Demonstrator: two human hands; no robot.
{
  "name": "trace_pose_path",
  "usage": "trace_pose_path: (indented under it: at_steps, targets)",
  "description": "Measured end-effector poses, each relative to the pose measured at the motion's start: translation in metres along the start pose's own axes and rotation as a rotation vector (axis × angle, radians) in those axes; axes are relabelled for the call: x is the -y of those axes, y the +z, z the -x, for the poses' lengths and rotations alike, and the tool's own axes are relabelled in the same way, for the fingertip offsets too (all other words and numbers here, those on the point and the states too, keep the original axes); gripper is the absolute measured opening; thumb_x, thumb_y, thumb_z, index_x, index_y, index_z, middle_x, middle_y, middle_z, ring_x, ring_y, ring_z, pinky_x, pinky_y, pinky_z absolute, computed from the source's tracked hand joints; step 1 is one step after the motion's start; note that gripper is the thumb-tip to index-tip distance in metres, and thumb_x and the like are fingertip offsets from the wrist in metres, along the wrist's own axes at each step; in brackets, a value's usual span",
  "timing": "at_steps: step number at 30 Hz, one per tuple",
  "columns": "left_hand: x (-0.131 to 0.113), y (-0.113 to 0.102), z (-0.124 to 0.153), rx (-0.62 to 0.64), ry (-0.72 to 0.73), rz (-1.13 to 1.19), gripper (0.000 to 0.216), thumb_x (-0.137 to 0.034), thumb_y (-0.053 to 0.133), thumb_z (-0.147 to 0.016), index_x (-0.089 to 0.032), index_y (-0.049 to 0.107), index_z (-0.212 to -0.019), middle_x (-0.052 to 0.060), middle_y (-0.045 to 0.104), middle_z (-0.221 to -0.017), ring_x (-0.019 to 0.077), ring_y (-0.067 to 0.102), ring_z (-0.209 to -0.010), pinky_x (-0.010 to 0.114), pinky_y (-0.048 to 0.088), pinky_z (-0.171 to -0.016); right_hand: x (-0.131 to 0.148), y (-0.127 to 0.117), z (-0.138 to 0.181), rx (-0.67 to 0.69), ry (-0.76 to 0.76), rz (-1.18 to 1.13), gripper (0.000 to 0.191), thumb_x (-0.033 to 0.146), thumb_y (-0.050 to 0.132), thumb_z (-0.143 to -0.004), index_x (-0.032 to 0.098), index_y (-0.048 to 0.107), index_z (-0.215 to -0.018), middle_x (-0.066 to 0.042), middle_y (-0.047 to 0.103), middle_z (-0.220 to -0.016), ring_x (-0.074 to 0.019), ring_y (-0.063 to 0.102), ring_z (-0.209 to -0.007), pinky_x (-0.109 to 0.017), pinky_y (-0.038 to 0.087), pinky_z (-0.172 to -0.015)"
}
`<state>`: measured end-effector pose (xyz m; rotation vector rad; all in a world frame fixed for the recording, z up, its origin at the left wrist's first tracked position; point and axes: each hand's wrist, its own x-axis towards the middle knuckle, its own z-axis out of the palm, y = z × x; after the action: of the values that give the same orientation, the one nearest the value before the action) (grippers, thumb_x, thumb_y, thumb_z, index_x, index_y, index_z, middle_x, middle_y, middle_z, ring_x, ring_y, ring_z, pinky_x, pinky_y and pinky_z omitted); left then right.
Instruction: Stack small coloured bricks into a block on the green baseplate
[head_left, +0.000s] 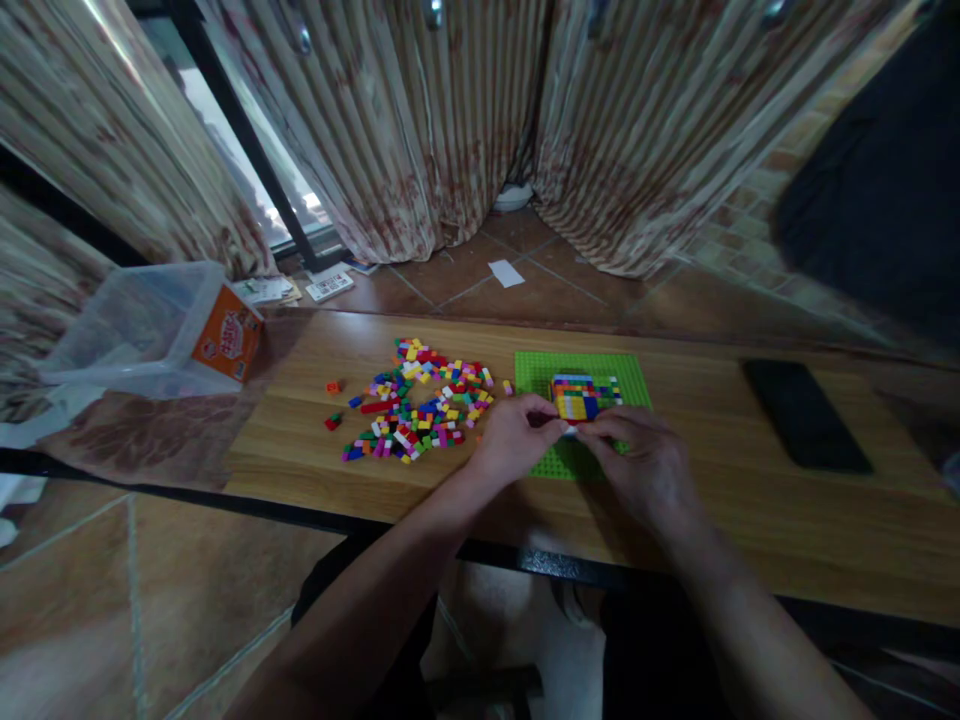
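Note:
My left hand (pixel 516 437) and my right hand (pixel 646 462) meet at the near side of a multicoloured toy-brick build (pixel 576 398). Between their fingertips shows a small white brick (pixel 571 430), pinched from both sides; its exact shape is too small to make out. The build has yellow, blue, white, red and green bricks in layers and stands on a green studded baseplate (pixel 534 367). My fingers and right hand cover the build's front and part of the plate.
A spread of loose coloured bricks (pixel 427 405) lies left of the baseplate on the wooden table (pixel 300 400). Beyond it, at far left, stands a clear plastic bin (pixel 142 330) with an orange label. A black phone-like slab (pixel 806 415) lies at right. Curtains (pixel 390 130) hang behind.

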<state>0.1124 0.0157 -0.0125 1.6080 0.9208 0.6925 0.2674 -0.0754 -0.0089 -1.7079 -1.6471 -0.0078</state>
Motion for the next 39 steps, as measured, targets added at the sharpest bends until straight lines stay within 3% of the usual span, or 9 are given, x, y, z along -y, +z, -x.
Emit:
trace_pose_path:
  at_steps: [13,18,24,27,31,35,39]
  targets:
    - [0.002,-0.002,0.003,0.066,0.007,-0.029,0.009,-0.021,0.065,-0.086,-0.015,0.072,-0.086,0.001,0.071,-0.076,0.0124,0.062,-0.07,0.023,0.049,-0.067,-0.005,-0.009,0.0,0.014,-0.023,-0.062,0.026,0.047,0.065,-0.092,0.025,0.076,-0.085,-0.005,0.077,-0.085,-0.023,0.072,-0.079,-0.038,0.057,-0.075]
    - [0.005,-0.009,-0.004,0.075,0.046,-0.016,0.011,-0.019,0.061,-0.087,-0.016,0.071,-0.085,0.0,0.07,-0.075,0.0125,0.063,-0.069,0.024,0.05,-0.066,-0.003,-0.01,0.002,0.011,0.064,-0.012,0.03,0.051,0.062,-0.093,0.026,0.075,-0.086,-0.006,0.078,-0.088,-0.0238,0.074,-0.079,-0.037,0.057,-0.074]
    - [0.002,-0.052,-0.017,-0.109,0.09,-0.097,0.012,-0.017,0.059,-0.088,-0.016,0.071,-0.086,0.002,0.073,-0.08,0.0135,0.065,-0.073,0.024,0.052,-0.071,-0.006,-0.01,0.003,-0.005,0.07,0.009,0.029,0.053,0.059,-0.093,0.029,0.073,-0.088,-0.005,0.078,-0.09,-0.0255,0.074,-0.078,-0.039,0.057,-0.071]
    - [-0.002,-0.086,-0.021,-0.281,0.049,-0.33,0.016,-0.013,0.057,-0.087,-0.016,0.073,-0.09,0.004,0.076,-0.086,0.0167,0.068,-0.08,0.028,0.054,-0.078,-0.005,-0.009,0.002,0.0,0.054,0.007,0.032,0.056,0.057,-0.093,0.029,0.073,-0.087,-0.005,0.078,-0.088,-0.026,0.074,-0.077,-0.04,0.057,-0.07]
    - [-0.002,-0.127,-0.02,-0.456,-0.079,-0.733,0.032,-0.005,0.056,-0.082,-0.017,0.076,-0.103,0.011,0.076,-0.107,0.0262,0.069,-0.105,0.038,0.052,-0.097,-0.003,-0.007,0.002,0.003,0.042,0.005,0.036,0.058,0.056,-0.093,0.028,0.073,-0.088,-0.004,0.078,-0.088,-0.0258,0.075,-0.08,-0.041,0.058,-0.073]
    - [0.002,-0.149,-0.017,-0.431,-0.158,-0.902,0.04,-0.004,0.056,-0.08,-0.016,0.077,-0.112,0.015,0.074,-0.114,0.0299,0.067,-0.112,0.041,0.048,-0.105,-0.005,-0.005,0.002,0.002,0.016,-0.011,0.033,0.056,0.058,-0.093,0.028,0.073,-0.087,-0.003,0.077,-0.086,-0.0252,0.074,-0.079,-0.041,0.057,-0.074]
    - [0.006,-0.147,-0.017,-0.304,-0.117,-0.945,0.04,-0.008,0.059,-0.08,-0.017,0.077,-0.114,0.014,0.075,-0.117,0.0294,0.064,-0.116,0.041,0.045,-0.108,-0.007,-0.006,0.001,0.009,0.011,0.019,0.029,0.052,0.058,-0.094,0.028,0.073,-0.087,-0.004,0.077,-0.087,-0.0255,0.074,-0.079,-0.04,0.057,-0.074]
